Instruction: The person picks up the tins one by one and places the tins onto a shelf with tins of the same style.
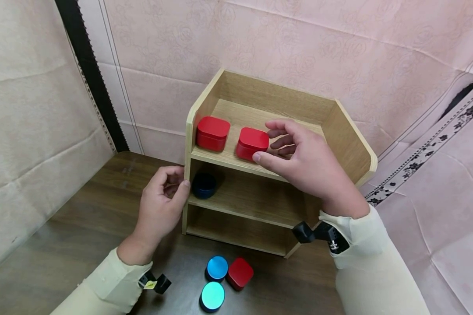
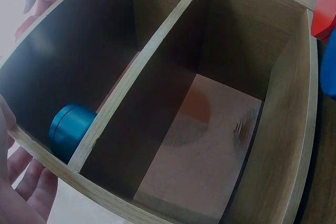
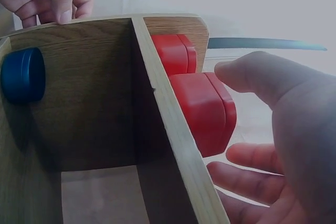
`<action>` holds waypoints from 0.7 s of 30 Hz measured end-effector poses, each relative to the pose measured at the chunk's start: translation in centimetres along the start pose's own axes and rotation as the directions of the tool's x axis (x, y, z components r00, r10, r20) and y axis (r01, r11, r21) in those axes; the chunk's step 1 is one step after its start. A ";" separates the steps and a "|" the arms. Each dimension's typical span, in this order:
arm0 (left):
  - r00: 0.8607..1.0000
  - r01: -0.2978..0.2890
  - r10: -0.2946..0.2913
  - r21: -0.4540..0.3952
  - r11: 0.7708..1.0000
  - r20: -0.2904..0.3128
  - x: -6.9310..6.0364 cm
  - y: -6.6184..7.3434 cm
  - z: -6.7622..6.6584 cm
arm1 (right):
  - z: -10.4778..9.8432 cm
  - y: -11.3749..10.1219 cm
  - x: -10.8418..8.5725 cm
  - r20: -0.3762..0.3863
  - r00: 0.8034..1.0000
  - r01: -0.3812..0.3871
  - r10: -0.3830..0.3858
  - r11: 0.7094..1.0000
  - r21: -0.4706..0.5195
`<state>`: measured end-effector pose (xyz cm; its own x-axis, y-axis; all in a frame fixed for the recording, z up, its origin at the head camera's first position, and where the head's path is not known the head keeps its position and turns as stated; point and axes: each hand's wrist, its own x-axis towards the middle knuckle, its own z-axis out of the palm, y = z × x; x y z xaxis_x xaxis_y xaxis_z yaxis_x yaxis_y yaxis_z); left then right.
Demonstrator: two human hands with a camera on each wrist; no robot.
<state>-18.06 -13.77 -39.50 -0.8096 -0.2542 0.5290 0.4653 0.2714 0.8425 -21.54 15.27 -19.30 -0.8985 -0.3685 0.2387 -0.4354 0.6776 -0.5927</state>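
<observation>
A wooden shelf unit (image 1: 256,197) stands against the cloth backdrop. Two red boxes sit on its top board, one in the left corner (image 1: 213,133) and one nearer the middle (image 1: 251,143). My right hand (image 1: 305,162) is at the middle box's right side, thumb at its front corner; in the right wrist view the other fingers are spread apart from the box (image 3: 202,111). With its thumb on the front edge and fingers outside, my left hand (image 1: 161,208) holds the unit's left side panel. Below, a round blue container (image 2: 71,132) sits at the left of the middle tier.
On the dark wooden table (image 1: 102,205), in front of the unit, a round blue container (image 1: 217,267), a round container with a turquoise lid (image 1: 213,296) and a red box (image 1: 240,273) stand close together. Pale cloth hangs behind and at both sides.
</observation>
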 end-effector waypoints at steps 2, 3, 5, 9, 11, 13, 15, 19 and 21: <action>1.000 -0.001 0.001 0.001 1.000 0.000 0.0 0.0 0.0 | -0.1 0.0 -0.2 -0.006 1.000 0.007 -0.007 1.000 0.005; 1.000 0.000 0.000 0.002 1.000 0.000 0.0 0.0 0.0 | -0.1 0.1 -0.3 -0.009 1.000 0.013 -0.013 1.000 0.005; 1.000 0.000 0.000 0.004 1.000 -0.002 0.0 0.0 0.0 | -0.2 0.1 -0.6 -0.011 1.000 0.016 -0.016 1.000 0.011; 1.000 0.001 -0.001 0.006 1.000 -0.003 0.0 0.0 0.0 | -0.4 0.0 -1.2 -0.023 1.000 0.013 -0.013 1.000 0.015; 1.000 0.000 0.000 0.006 1.000 -0.003 0.0 0.0 0.0 | -0.6 0.0 -1.5 -0.035 0.999 0.013 -0.012 1.000 0.016; 1.000 0.000 0.000 0.005 1.000 -0.003 0.1 0.0 0.0 | -0.7 0.0 -1.8 -0.047 0.999 0.024 -0.023 1.000 0.019; 1.000 0.000 0.000 0.003 1.000 -0.004 0.1 0.0 0.0 | -0.8 0.0 -2.1 -0.060 0.998 0.031 -0.030 0.999 0.020; 1.000 0.000 0.000 -0.002 1.000 -0.003 0.0 0.0 0.0 | -1.0 -0.1 -2.9 -0.076 0.996 0.043 -0.041 0.999 0.027; 1.000 0.001 -0.001 0.000 1.000 -0.001 0.0 0.0 0.0 | -1.1 0.0 -3.2 -0.086 0.995 0.043 -0.041 0.999 0.029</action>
<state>-18.11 -13.77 -39.52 -0.8099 -0.2555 0.5280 0.4642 0.2713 0.8432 -18.68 17.13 -19.20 -0.8815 -0.3399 0.3278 -0.4722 0.6421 -0.6039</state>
